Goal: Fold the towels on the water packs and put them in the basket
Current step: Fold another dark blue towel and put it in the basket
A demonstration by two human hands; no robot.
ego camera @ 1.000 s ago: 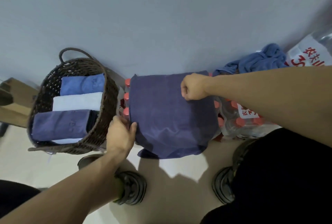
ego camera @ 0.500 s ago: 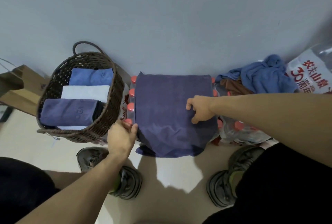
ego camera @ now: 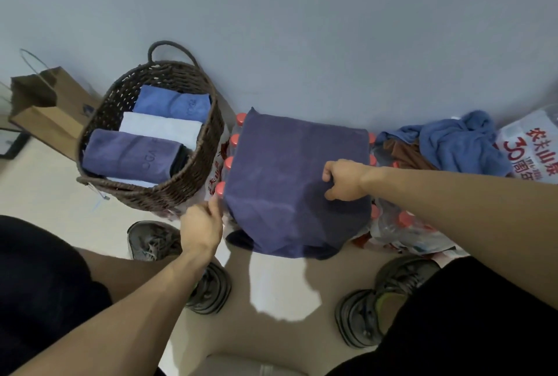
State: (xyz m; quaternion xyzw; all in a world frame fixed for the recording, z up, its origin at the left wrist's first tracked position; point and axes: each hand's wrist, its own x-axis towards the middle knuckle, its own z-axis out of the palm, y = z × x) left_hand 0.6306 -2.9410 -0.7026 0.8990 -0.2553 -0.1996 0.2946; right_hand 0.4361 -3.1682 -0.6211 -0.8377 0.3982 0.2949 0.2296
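Pale grey wall and a cream floor frame the scene. Red print on the plastic wrap of a water pack [ego camera: 525, 149], far right of the right hand's fingers, shows Chinese characters and a large "30"; an embossed mark on the folded purple towel [ego camera: 129, 156] in the basket cannot be read. Soft, matte navy towel [ego camera: 290, 176] lies spread over the red-capped water packs [ego camera: 229, 161], its near edge hanging down the front. The left hand [ego camera: 200, 226] has its fingers drawn together, pinching the towel's left edge beside a red cap. The right hand [ego camera: 344, 179] curls its fingers onto the towel's right part, gripping the cloth. Left of the left fingers sits a dark woven wicker basket [ego camera: 208, 146] with loop handles, holding folded blue, white and purple towels. Beyond the right fingers lies a crumpled blue towel [ego camera: 453, 143].
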